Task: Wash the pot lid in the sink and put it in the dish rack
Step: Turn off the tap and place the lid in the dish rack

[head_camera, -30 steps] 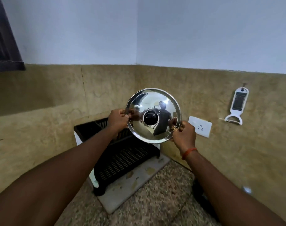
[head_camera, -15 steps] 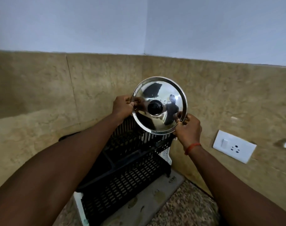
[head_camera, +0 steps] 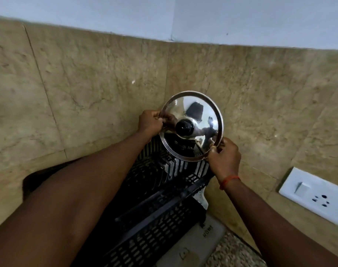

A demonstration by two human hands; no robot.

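Head: rnd shiny steel lid (head_camera: 202,132)

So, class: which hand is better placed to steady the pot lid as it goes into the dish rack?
Probably the left hand: it grips the pot lid by its rim, higher on the side. The right hand pinches the low rim just above the dish rack, so it would likely let go first.
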